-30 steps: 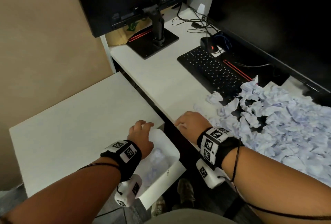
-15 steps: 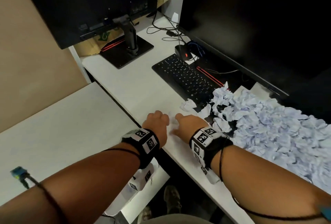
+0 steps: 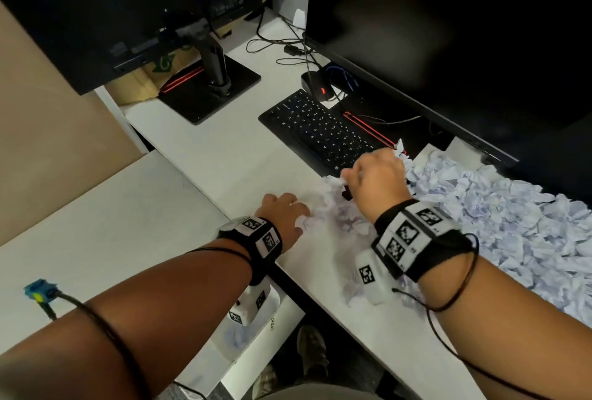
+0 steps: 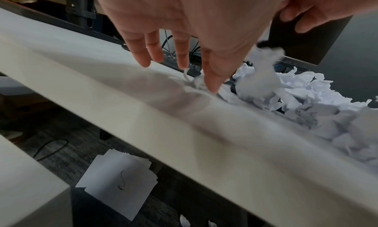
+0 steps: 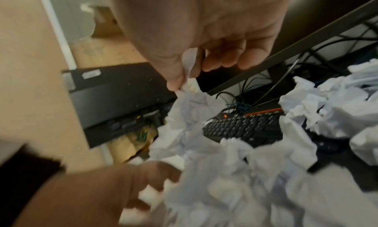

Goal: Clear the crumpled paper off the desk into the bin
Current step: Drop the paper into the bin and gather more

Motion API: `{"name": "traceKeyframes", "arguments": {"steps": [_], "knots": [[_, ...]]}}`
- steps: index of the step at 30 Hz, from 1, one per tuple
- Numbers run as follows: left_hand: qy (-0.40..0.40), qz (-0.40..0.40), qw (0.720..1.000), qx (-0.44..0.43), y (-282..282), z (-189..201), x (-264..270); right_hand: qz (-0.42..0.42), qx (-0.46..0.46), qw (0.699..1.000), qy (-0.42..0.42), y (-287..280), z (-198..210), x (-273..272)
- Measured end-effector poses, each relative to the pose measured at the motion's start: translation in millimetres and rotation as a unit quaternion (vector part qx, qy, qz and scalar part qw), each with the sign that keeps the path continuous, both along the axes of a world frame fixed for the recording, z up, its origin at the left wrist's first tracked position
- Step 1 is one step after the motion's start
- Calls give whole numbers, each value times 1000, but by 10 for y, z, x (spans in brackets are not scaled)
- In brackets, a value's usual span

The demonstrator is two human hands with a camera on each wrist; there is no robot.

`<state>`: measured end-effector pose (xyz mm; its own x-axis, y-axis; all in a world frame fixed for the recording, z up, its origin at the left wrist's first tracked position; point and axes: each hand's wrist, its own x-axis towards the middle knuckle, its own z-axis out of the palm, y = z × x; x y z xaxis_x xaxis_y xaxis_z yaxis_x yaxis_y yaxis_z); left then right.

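A big pile of crumpled paper [image 3: 499, 223] covers the right part of the white desk [image 3: 224, 169]. My left hand [image 3: 299, 212] lies near the desk's front edge with fingers straight [image 4: 212, 78], their tips touching a small crumpled scrap [image 4: 194, 82]. My right hand [image 3: 347, 180] hovers just above the pile's left end; thumb and fingers pinch a crumpled piece [image 5: 192, 91] that hangs below them. The white bin [image 3: 275, 332] stands under the desk edge, mostly hidden by my left forearm, with some paper inside.
A black keyboard [image 3: 317, 130] and a mouse [image 3: 315, 87] lie behind the hands, partly under the pile. Two dark monitors [image 3: 128, 15] and cables stand at the back. A lower white surface [image 3: 96, 233] is at the left. Flat sheets [image 4: 118, 180] lie on the floor.
My left hand came up from the bin onto the desk beside the paper. My right hand rose from the desk edge toward the pile and pinched a crumpled piece.
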<state>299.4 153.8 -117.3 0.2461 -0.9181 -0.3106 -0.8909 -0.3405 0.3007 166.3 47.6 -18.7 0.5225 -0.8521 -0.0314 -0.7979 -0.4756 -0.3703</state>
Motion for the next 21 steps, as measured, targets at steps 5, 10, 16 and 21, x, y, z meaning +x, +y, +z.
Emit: {"name": "traceKeyframes", "arguments": {"steps": [5,10,16,21], "knots": [[53,1,998,17,-93,-60,67,-83,91,991,-56,-402,-14,-35],[82,36,996,17,-219,12,122,-117,108,985,-66,-496,-78,-109],[137,117,982,-62,-350,195,30,-113,130,975,-139,-578,-86,-253],[104,40,994,18,-349,131,-120,-116,127,980,-100,-584,-9,-282]]}}
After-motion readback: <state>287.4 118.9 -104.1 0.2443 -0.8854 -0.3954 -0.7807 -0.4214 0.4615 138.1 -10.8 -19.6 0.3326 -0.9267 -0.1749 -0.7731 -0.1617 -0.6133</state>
